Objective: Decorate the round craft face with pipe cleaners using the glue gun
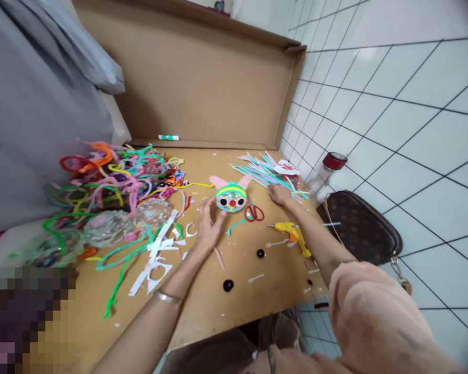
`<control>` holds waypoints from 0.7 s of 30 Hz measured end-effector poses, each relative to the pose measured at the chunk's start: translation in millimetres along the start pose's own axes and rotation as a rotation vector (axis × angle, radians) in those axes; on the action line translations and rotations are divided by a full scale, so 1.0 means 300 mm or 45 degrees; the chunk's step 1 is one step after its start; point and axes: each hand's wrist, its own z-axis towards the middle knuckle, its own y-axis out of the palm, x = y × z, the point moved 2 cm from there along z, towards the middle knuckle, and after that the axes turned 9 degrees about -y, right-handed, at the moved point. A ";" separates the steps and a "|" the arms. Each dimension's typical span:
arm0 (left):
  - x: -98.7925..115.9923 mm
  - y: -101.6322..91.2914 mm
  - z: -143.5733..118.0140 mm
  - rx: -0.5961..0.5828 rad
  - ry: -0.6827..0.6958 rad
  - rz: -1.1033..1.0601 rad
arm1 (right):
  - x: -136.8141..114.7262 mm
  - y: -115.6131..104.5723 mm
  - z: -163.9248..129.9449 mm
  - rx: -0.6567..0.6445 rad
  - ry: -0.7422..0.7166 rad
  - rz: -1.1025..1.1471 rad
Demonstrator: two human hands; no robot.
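Note:
A clear round ball made up as an animal face stands mid-table, with pink ears, black eyes, a red nose and green and yellow pipe-cleaner bands. My left hand is at its left side, thumb and fingers apart; whether they touch it is unclear. At the near edge of a pile of pastel pipe cleaners, the fingers of my right hand are curled down onto them. Red-handled scissors lie right of the ball. A yellow glue gun rests below my right forearm.
Tangled coloured pipe cleaners and clear plastic pieces fill the left side. White paper scraps lie nearer. Black round pieces are in front. A red-lidded jar and brown bag stand along the tiled wall. Cardboard rises behind.

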 end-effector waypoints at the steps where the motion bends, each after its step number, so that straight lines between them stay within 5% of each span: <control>1: -0.003 0.000 0.000 0.002 -0.006 -0.003 | 0.002 -0.005 0.004 0.000 -0.009 0.016; 11: -0.009 0.005 -0.006 -0.033 -0.013 -0.041 | 0.014 -0.096 -0.050 0.197 -0.011 0.017; 21: 0.024 -0.001 -0.011 -0.001 0.054 0.030 | -0.029 -0.044 0.015 0.038 0.062 -0.073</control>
